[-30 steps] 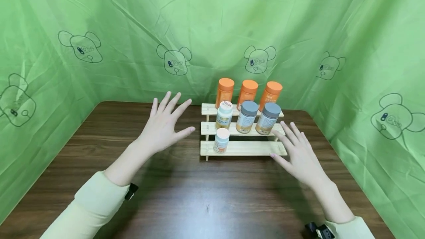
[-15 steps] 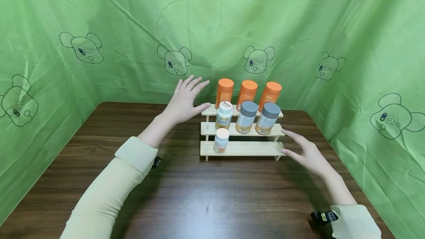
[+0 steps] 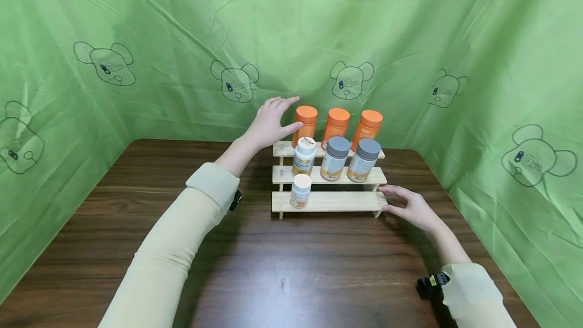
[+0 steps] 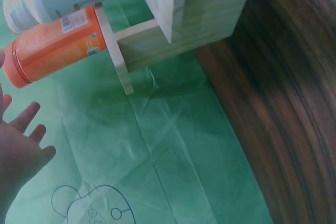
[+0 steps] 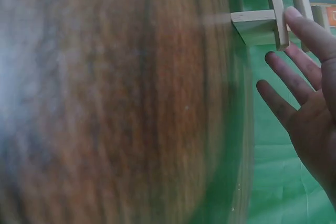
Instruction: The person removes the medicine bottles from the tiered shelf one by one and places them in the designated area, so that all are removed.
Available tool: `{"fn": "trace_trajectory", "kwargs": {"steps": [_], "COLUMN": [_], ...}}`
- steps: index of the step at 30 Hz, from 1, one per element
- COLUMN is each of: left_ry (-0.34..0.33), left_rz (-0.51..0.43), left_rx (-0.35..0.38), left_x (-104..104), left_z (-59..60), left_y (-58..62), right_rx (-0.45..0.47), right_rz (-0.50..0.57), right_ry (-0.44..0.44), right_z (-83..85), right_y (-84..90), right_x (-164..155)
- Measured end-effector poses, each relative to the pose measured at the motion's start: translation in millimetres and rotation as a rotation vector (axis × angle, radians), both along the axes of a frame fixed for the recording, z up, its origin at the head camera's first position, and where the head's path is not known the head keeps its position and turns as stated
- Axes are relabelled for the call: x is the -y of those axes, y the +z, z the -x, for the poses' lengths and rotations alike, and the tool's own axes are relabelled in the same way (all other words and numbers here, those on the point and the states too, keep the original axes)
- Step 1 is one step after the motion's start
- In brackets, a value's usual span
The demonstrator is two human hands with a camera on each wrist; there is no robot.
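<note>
A three-step wooden rack (image 3: 337,201) stands at the back of the table. Three orange bottles line its top step, the leftmost orange bottle (image 3: 304,126) (image 4: 52,51) nearest my left hand (image 3: 278,119). That hand's fingers are spread, its thumb reaches the bottle's side, and the other fingers sit above and behind the cap; in the left wrist view my left hand (image 4: 21,145) is still apart from the bottle. My right hand (image 3: 407,206) (image 5: 307,114) lies low, straight fingertips touching the rack's right end (image 5: 278,22) by the bottom step.
The middle step holds a white-capped bottle (image 3: 303,156) and two grey-capped bottles (image 3: 334,158). A small white bottle (image 3: 300,191) stands on the bottom step. Green cloth (image 3: 136,39) walls the dark wooden table (image 3: 282,267) on three sides.
My left hand has reached forward and right, from beside the rack up to the leftmost orange bottle. My right hand has dropped and slid in to the rack's right end.
</note>
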State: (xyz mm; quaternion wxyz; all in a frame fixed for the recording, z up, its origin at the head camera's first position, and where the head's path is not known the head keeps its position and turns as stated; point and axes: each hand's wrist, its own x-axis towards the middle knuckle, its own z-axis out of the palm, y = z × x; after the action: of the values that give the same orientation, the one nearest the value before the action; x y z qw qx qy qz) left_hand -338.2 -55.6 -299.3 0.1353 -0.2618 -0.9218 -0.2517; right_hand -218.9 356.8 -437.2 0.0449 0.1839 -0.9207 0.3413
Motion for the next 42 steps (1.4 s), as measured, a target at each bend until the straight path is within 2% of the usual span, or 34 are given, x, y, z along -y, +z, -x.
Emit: {"fn": "trace_trajectory", "kwargs": {"steps": [3,8,12,15,22,27,33,42], "left_ry": [-0.019,-0.079,-0.103,-0.106,-0.133,-0.119,-0.104,-0.084], "left_rz": [-0.072,-0.148,-0.190,-0.255,-0.459,-0.564,-0.606,-0.629], "left_rx": [0.070,0.159,0.199,0.223,0.328,0.356,0.346,0.322], "left_x": [-3.6,-11.9,-15.3,-17.9,-22.2,-27.2,-29.9,-16.5], "left_z": [2.0,3.6,5.0,7.4,10.9,10.0,8.5,1.2], "left_y": [2.1,2.6,-1.0,-4.1,-11.5,-13.2,-11.7,-0.4], "right_rx": [0.026,0.126,0.206,0.223,0.194,0.202,0.189,0.252], "right_rz": [-0.004,0.051,0.099,0.118,0.092,0.096,0.079,0.104], "right_ry": [0.022,0.069,0.089,0.086,0.068,0.086,0.076,0.062], "right_z": [4.8,10.8,14.7,15.6,15.5,13.1,10.6,14.3], "right_y": [-2.8,-6.5,-12.3,-14.6,-13.5,-12.7,-11.5,-13.5], "right_x": [1.6,-4.6,-11.0,-14.7,-13.5,-12.9,-12.3,-11.4]}}
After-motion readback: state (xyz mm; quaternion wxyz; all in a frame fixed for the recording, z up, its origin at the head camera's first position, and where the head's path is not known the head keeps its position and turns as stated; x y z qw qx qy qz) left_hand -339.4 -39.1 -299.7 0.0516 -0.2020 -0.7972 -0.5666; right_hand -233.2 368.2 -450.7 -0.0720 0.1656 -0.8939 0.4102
